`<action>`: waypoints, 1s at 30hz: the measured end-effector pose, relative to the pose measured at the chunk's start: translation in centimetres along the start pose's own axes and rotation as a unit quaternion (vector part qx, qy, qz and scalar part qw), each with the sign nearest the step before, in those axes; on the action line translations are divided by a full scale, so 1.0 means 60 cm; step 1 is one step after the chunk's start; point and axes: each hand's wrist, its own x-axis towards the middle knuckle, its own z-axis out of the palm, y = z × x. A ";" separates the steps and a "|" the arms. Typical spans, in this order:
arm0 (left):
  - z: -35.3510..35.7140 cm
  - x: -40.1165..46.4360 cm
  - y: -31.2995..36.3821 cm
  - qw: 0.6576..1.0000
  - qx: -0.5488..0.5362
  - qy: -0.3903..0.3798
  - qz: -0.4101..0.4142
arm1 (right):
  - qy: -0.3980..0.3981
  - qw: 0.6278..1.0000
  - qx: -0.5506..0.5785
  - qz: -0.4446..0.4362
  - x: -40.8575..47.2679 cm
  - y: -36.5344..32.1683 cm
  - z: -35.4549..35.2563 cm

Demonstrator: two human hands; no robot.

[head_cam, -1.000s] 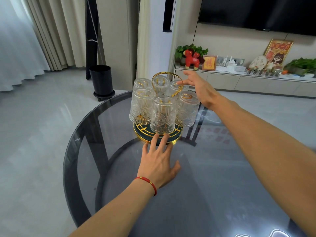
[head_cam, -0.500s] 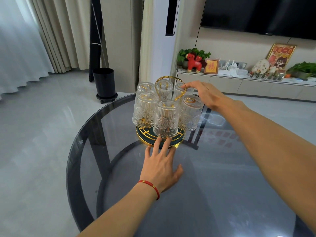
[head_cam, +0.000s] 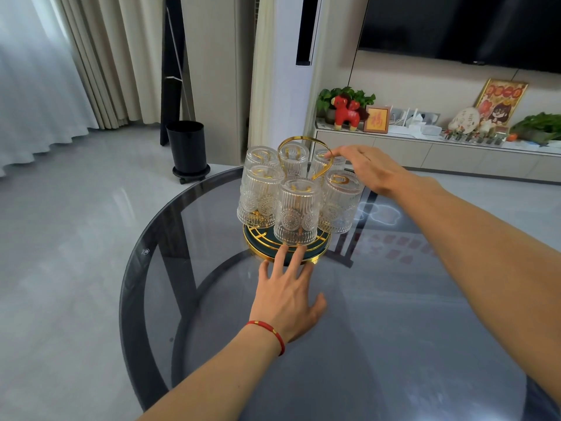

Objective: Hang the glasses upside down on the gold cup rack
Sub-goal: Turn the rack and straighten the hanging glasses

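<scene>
Fingertips (head_cam: pixel 285 253) of left hand (head_cam: pixel 288 302) spread flat on round dark glass table (head_cam: pixel 158 268), index and middle tips reaching onto near edge of rack base (head_cam: pixel 321 247), gold-rimmed and dark green, just under nearest glass (head_cam: pixel 297 212). Thumb splayed out to the right, palm down on the tabletop, grasping nothing. Red string bracelet (head_cam: pixel 268 332) round that wrist.

Right hand (head_cam: pixel 368 170) stretched over from the right, fingers loosely extended and held close together, forefinger tip at right side of gold loop handle (head_cam: pixel 305 154), beside top of back right glass (head_cam: pixel 326 162). Touching handle or glass, or only just short of them: cannot tell. No pinch seen, hand not closed round anything.

Gold cup rack (head_cam: pixel 258 235) upright on far half of table, between the two hands, loop handle rising from its middle. Six ribbed clear glasses hung on it mouth down in a ring: nearest one front centre, front left glass (head_cam: pixel 259 197) and front right glass (head_cam: pixel 341 203) flanking it, three more behind, back centre glass (head_cam: pixel 293 158) seen through the loop. Gold wire prongs showing through upturned bottoms. Rims hanging just above the base, all roughly upright.

Black bin (head_cam: pixel 186 148) on floor beyond table, left of rack.
</scene>
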 end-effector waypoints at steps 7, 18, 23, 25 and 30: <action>0.000 0.000 -0.001 1.000 0.004 -0.005 -0.001 | 0.017 0.998 0.058 0.014 -0.003 -0.007 -0.004; -0.006 -0.004 0.000 1.000 0.006 -0.007 0.004 | 0.007 0.993 0.112 -0.032 0.036 -0.087 0.003; -0.009 -0.003 0.003 1.000 -0.005 0.002 0.003 | -0.049 0.992 0.115 -0.016 0.070 -0.122 0.009; -0.008 -0.002 0.003 1.000 -0.007 -0.002 0.001 | -0.072 0.992 0.103 0.005 0.083 -0.133 0.009; -0.007 -0.003 0.001 1.000 -0.016 0.008 -0.001 | -0.103 0.992 0.066 0.032 0.097 -0.143 0.012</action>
